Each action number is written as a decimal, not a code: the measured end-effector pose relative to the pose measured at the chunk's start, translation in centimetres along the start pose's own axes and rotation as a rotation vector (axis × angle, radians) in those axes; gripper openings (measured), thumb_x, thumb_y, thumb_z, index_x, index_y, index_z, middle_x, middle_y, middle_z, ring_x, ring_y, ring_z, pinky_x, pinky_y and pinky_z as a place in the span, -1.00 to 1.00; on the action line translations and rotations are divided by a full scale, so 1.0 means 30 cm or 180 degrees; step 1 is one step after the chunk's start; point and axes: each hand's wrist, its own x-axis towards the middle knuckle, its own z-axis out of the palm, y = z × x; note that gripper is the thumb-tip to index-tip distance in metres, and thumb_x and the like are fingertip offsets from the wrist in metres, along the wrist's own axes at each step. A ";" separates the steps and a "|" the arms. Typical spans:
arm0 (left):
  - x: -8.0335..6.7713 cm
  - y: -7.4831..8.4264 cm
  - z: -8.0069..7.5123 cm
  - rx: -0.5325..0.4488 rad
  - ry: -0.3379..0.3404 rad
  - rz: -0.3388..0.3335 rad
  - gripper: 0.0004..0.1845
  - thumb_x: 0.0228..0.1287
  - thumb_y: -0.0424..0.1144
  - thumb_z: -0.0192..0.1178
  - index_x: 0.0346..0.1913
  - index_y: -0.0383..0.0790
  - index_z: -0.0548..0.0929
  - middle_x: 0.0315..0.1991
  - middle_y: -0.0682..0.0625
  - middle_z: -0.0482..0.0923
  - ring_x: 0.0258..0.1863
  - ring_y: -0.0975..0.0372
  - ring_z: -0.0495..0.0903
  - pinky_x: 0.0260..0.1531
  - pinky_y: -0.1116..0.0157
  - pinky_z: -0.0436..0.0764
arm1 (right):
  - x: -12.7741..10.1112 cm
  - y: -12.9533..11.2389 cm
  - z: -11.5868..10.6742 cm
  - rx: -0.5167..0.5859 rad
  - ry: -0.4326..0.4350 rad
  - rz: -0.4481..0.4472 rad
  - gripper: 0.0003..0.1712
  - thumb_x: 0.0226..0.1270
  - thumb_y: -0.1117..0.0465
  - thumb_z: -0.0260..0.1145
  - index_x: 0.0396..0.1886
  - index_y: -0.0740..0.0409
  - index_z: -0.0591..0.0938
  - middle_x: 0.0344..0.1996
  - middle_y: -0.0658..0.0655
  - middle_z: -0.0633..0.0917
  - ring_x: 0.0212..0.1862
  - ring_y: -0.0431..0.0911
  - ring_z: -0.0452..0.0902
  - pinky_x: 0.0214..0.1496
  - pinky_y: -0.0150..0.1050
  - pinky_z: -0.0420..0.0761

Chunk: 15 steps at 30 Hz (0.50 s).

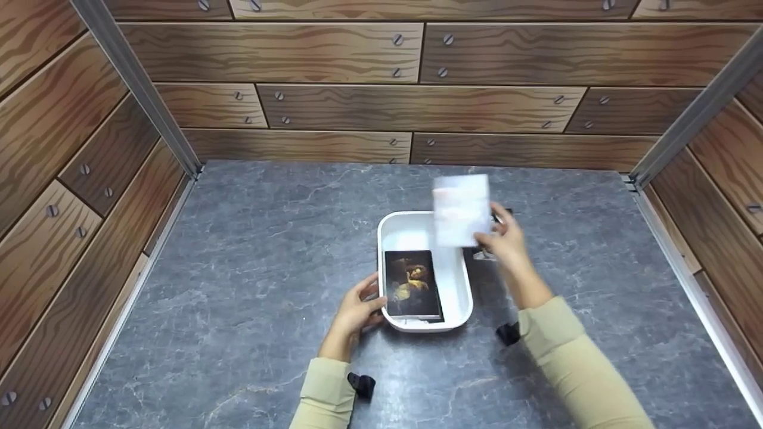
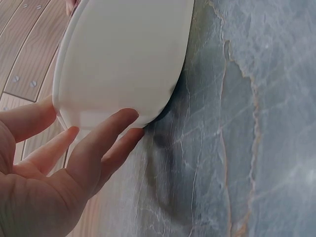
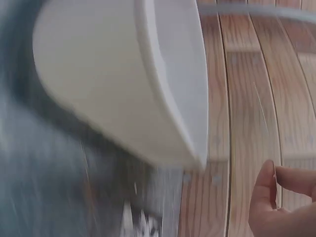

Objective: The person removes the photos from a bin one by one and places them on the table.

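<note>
A white oblong container [image 1: 459, 298] with rounded corners stands on the table. In it, along the left side, lies a dark picture card [image 1: 411, 283] showing a golden figure, with the edge of another card beneath. My left hand [image 1: 357, 307] holds the container's left side, thumb at the rim and fingertips on the outer wall [image 2: 118, 64]. Above the far right corner, my right hand [image 1: 503, 238] pinches a whitish card [image 1: 460, 211] by its lower right edge; motion blurs its face. In the right wrist view, thumb and finger [image 3: 264, 187] meet on its thin edge.
A black-and-white flat item [image 1: 484, 255] lies on the table right of the container, mostly hidden by the right hand and the card. The grey marbled table [image 1: 268, 238] is bounded by wood-patterned walls [image 1: 340, 107] at the back and sides.
</note>
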 end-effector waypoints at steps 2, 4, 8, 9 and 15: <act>0.000 -0.002 -0.001 -0.0009 0.0000 -0.0001 -0.34 0.27 -0.47 0.15 0.43 -0.25 0.28 0.34 -0.42 0.28 -0.01 -0.02 0.62 -0.32 0.23 0.73 | 0.029 -0.012 -0.053 0.0185 0.0041 0.0102 -0.13 0.20 0.59 0.19 0.50 0.16 0.16 0.06 0.28 0.51 -0.26 -0.34 0.47 -0.28 -0.54 0.58; 0.000 -0.004 -0.002 -0.0018 -0.0005 0.0010 -0.35 0.26 -0.47 0.15 0.43 -0.26 0.27 0.33 -0.43 0.27 0.00 -0.03 0.61 -0.30 0.22 0.73 | 0.060 -0.020 -0.109 0.0455 0.0103 0.0212 -0.12 0.21 0.60 0.17 0.50 0.13 0.15 -0.01 0.15 0.53 -0.25 -0.34 0.48 -0.23 -0.54 0.60; 0.001 -0.009 -0.005 -0.0024 -0.0014 0.0038 -0.34 0.26 -0.48 0.14 0.43 -0.27 0.27 0.33 -0.43 0.28 0.02 -0.03 0.60 -0.29 0.21 0.73 | 0.121 -0.021 -0.223 0.0941 0.0298 0.0415 -0.11 0.21 0.63 0.15 0.51 0.11 0.14 -0.33 -0.08 0.61 -0.34 -0.34 0.55 -0.27 -0.50 0.63; 0.000 -0.008 -0.004 -0.0025 -0.0014 0.0035 -0.34 0.26 -0.48 0.14 0.43 -0.27 0.26 0.33 -0.43 0.28 0.01 -0.02 0.60 -0.29 0.21 0.73 | 0.134 -0.018 -0.251 0.1029 0.0361 0.0461 -0.11 0.21 0.64 0.15 0.51 0.12 0.14 -0.42 -0.12 0.61 -0.38 -0.34 0.55 -0.31 -0.50 0.63; -0.003 0.000 -0.004 -0.0011 -0.0037 0.0022 -0.32 0.27 -0.46 0.15 0.45 -0.26 0.24 0.33 -0.41 0.29 -0.02 0.02 0.62 -0.32 0.22 0.73 | 0.202 0.029 -0.410 0.1309 0.0575 0.0831 -0.05 0.18 0.68 0.13 0.52 0.01 0.15 -0.57 -0.14 0.60 -0.51 -0.29 0.55 -0.49 -0.45 0.61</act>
